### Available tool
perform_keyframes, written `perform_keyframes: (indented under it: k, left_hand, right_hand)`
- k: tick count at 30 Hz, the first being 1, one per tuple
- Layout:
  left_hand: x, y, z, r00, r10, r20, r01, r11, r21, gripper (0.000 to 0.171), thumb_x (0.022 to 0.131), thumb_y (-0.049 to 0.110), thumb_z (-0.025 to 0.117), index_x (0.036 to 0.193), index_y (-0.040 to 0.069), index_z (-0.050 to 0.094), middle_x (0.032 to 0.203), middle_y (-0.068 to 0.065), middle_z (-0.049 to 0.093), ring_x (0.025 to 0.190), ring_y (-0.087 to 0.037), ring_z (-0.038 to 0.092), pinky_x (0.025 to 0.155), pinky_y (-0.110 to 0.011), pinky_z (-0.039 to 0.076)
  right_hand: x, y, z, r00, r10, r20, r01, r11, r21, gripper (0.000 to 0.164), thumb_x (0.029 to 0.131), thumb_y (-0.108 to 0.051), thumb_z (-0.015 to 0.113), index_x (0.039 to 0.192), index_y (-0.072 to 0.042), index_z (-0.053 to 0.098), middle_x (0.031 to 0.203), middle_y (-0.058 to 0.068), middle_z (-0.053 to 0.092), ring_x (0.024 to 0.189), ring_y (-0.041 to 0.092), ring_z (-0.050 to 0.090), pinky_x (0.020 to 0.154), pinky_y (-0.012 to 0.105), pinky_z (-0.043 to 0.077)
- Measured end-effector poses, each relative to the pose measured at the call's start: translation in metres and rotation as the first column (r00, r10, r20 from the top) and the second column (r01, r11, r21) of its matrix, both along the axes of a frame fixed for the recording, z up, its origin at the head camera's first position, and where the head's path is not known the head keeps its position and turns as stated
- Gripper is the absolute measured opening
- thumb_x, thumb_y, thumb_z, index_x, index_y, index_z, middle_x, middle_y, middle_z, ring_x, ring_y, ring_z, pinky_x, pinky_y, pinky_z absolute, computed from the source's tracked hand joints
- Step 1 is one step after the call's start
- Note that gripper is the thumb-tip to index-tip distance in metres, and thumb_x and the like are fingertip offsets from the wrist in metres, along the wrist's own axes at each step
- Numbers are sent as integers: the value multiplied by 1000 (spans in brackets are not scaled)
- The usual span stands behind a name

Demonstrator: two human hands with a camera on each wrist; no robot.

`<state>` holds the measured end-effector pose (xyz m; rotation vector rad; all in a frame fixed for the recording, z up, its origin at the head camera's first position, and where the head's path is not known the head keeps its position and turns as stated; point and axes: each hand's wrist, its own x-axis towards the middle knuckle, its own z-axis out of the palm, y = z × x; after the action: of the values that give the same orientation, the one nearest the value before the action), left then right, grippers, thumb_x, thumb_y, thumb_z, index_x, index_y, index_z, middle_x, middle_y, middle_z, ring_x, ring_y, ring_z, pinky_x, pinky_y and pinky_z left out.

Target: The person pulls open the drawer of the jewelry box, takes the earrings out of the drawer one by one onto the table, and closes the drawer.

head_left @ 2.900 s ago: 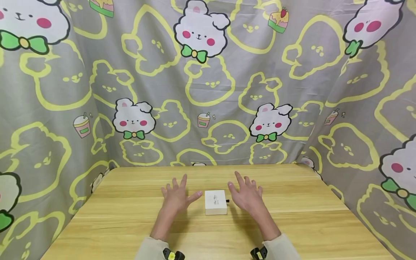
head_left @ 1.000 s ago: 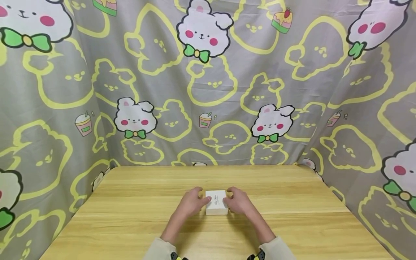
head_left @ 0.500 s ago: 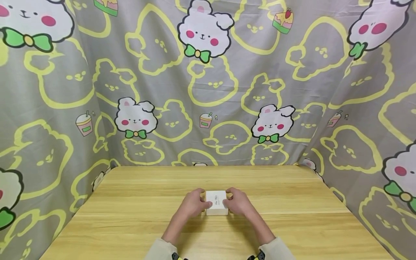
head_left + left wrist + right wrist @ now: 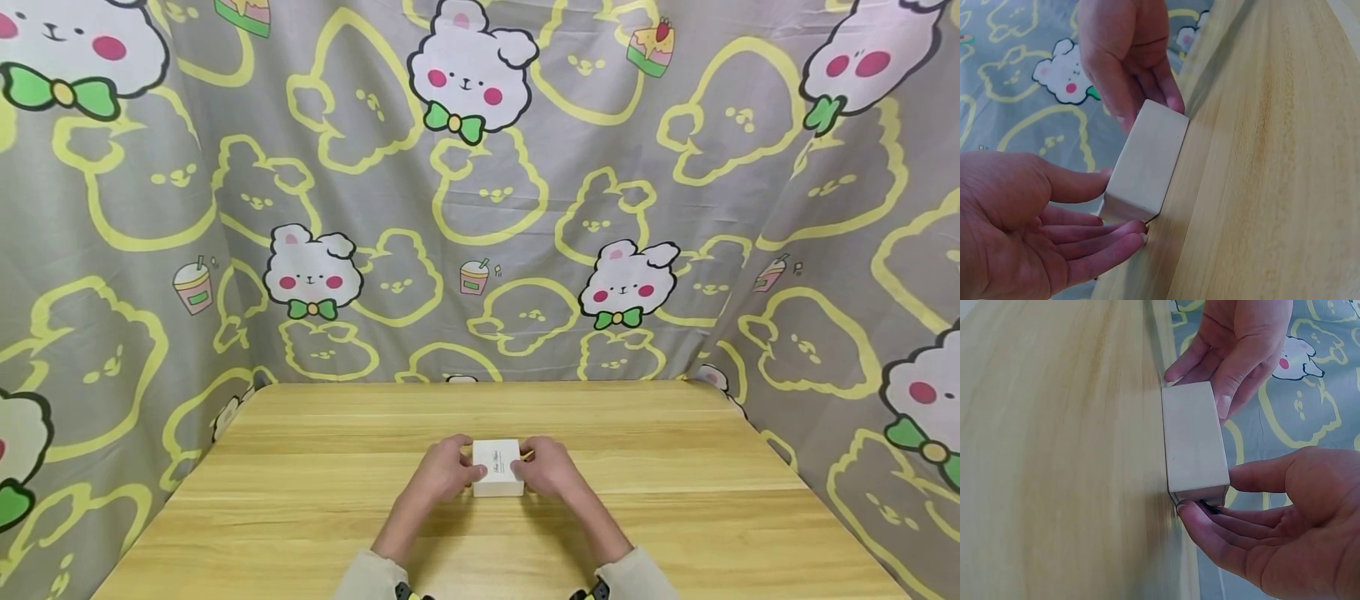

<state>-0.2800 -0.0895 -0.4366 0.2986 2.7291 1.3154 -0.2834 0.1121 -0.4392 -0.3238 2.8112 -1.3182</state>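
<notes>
A small white box [image 4: 497, 463] with dark script on its top sits on the wooden table. My left hand [image 4: 446, 469] holds its left end, thumb on the top edge and fingers at the side. At the opposite end my right hand [image 4: 549, 467] grips it the same way. In the left wrist view the long plain side of the box [image 4: 1149, 156] faces the camera between both hands. A black ribbon tab [image 4: 1211, 507] shows at the right end in the right wrist view, beside the right hand's fingers.
The wooden table [image 4: 315, 500] stretches out around the box. A grey curtain [image 4: 510, 208] printed with white bunnies and yellow outlines hangs behind the table and along both sides. Black straps with yellow marks [image 4: 408, 592] are worn at the wrists.
From spread above the table on either side, both hands have come in and taken hold of the box's ends. Lately the thumbs have shifted slightly; the box stays about where it was.
</notes>
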Motion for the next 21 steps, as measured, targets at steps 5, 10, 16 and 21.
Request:
perform_keyframes:
  k: [5, 10, 16, 21]
  left_hand:
    - [0, 0, 1, 1000, 6, -12, -6, 1000, -18, 58, 90, 14, 77, 138, -8, 53, 95, -16, 73, 78, -20, 67, 66, -36, 56]
    - [1, 2, 2, 1000, 16, -27, -17, 999, -38, 57, 90, 13, 77, 138, -9, 53, 94, -16, 72, 79, -20, 65, 67, -36, 56]
    - [5, 9, 3, 993, 41, -106, -50, 995, -83, 57, 87, 10, 78, 135, -9, 55, 104, -23, 71, 91, -31, 66, 78, -47, 57]
    - [8, 17, 4, 981, 62, -184, -88, 987, -136, 57, 86, 14, 78, 133, -10, 56, 121, -31, 63, 112, -45, 59, 95, -60, 49]
  right_hand:
    - [1, 0, 0, 1000, 15, 0, -15, 1000, -8, 29, 88, -6, 68, 110, 12, 69, 91, 16, 74, 74, 18, 69, 62, 30, 58]
    - [1, 1, 1, 1000, 27, -5, -27, 1000, -1, 28, 89, -7, 67, 109, 13, 68, 90, 16, 74, 72, 17, 68, 61, 29, 57]
    - [1, 0, 0, 1000, 25, 3, -25, 1000, 11, 27, 90, -8, 67, 109, 11, 69, 90, 15, 74, 73, 17, 68, 62, 29, 56]
    - [0, 1, 0, 1000, 31, -6, -30, 999, 26, 27, 90, -9, 67, 109, 11, 69, 93, 17, 74, 74, 19, 69, 64, 31, 57]
